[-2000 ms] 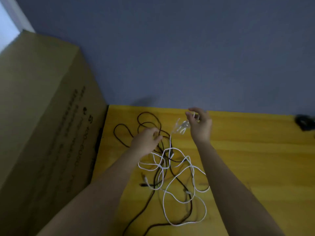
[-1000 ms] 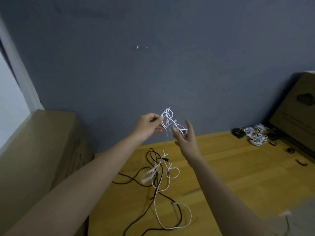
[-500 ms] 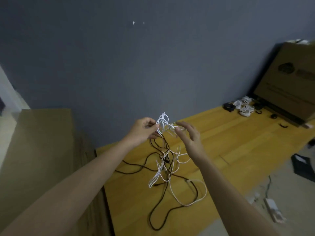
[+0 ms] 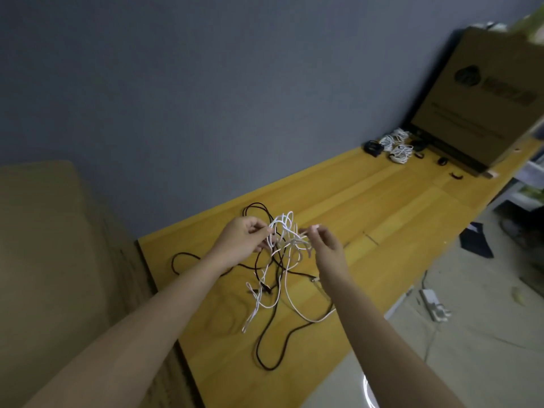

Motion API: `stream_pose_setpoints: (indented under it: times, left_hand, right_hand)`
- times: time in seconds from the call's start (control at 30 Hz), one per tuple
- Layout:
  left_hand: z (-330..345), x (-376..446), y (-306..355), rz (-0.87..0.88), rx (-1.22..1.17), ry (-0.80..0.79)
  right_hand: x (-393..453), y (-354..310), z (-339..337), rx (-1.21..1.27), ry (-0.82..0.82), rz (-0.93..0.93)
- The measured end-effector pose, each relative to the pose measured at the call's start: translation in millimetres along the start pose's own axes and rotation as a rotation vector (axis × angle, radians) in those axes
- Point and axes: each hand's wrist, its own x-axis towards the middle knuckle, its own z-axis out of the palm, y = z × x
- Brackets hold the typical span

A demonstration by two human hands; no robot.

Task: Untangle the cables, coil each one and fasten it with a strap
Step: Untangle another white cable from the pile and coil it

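Since half a second ago the view has tilted and both hands sit lower, nearer the bench (image 4: pixel 368 201). Cardboard box (image 4: pixel 482 95) stands at the bench's far right end; another cardboard box (image 4: pixel 53 260) flanks its left edge. Black cable (image 4: pixel 265 343) lies looped on the bench near the left end, tangled with the white cable (image 4: pixel 287 234). Left hand (image 4: pixel 243 241) pinches the raised white loops; right hand (image 4: pixel 328 245) pinches a strand just beside. Coiled white cables (image 4: pixel 396 144) lie by the far right box.
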Motion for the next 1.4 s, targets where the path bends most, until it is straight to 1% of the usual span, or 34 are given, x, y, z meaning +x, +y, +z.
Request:
stream_pose_setpoints:
  times: [0.1,0.2,0.27,0.33,0.5,0.53,0.6,0.63,0.7,0.77,0.83,0.9,0.93,1.0,1.03,1.07,1.13,1.17,1.23,1.3,1.4]
  left_hand:
    - [3.8,0.4,-2.6,0.004,0.213,0.041]
    - [7.2,3.0,-3.7,-0.009,0.438,0.101]
    - [8.2,5.8,-3.8,-0.033,0.568,0.129]
    - [7.1,8.7,-4.7,-0.037,0.681,0.140]
    - [0.7,11.9,-6.8,-0.098,0.853,0.168]
    - [0.3,12.3,-6.2,-0.104,0.873,0.183]
    - [2.6,12.0,-4.4,-0.095,0.876,0.191]
    - [5.1,10.8,-3.5,-0.074,0.858,0.175]
    - [10.2,8.5,-1.5,-0.022,0.784,0.081]
    - [14.8,6.6,2.3,0.019,0.592,-0.047]
    - [20.5,4.8,6.3,0.072,0.354,-0.152]
    - [26.0,3.0,8.5,0.114,0.195,-0.215]
    - [28.6,1.8,8.9,0.119,0.145,-0.217]
    - [31.8,0.1,10.0,0.140,0.144,-0.157]
    - [32.6,0.0,10.3,0.156,0.166,-0.111]
    - [33.2,0.8,9.2,0.162,0.152,-0.068]
    - [31.6,3.2,8.3,0.139,0.017,0.007]
    - [30.1,5.1,8.1,0.121,-0.055,0.041]
    - [26.4,10.4,7.8,0.082,-0.143,0.109]
    - [21.0,14.5,8.9,0.055,-0.187,0.174]
    - [6.9,17.4,14.5,0.015,-0.270,0.254]
  right_hand:
    - [7.5,5.5,-14.5,0.006,0.118,0.018]
    - [14.5,2.1,-25.0,0.081,0.185,0.059]
    - [16.7,-8.1,-28.5,0.169,0.254,0.027]
    - [18.1,-23.7,-32.3,0.263,0.340,-0.046]
    - [14.5,-63.2,-47.3,0.397,0.480,-0.204]
    - [12.9,-66.2,-47.8,0.412,0.479,-0.213]
    - [8.3,-66.0,-45.6,0.419,0.425,-0.193]
    - [5.7,-63.4,-43.1,0.419,0.386,-0.172]
    - [1.5,-55.8,-35.8,0.432,0.311,-0.126]
    - [-1.6,-47.8,-27.6,0.444,0.235,-0.086]
    - [-5.2,-42.3,-19.3,0.426,0.120,-0.057]
    - [-9.1,-40.2,-11.5,0.392,-0.017,-0.051]
    - [-9.8,-39.8,-8.4,0.377,-0.068,-0.058]
    - [-9.0,-39.9,-3.8,0.318,-0.108,-0.128]
    - [-8.3,-38.4,-3.1,0.234,-0.096,-0.191]
    - [-7.5,-35.9,-2.7,0.109,-0.077,-0.251]
    - [-7.1,-27.1,-1.6,-0.174,-0.102,-0.301]
    - [-7.9,-20.3,-0.7,-0.274,-0.146,-0.286]
    - [-10.4,-7.3,2.5,-0.298,-0.249,-0.186]
    - [-11.2,3.2,4.9,-0.326,-0.309,-0.113]
    - [-13.6,21.0,2.3,-0.506,-0.382,-0.050]
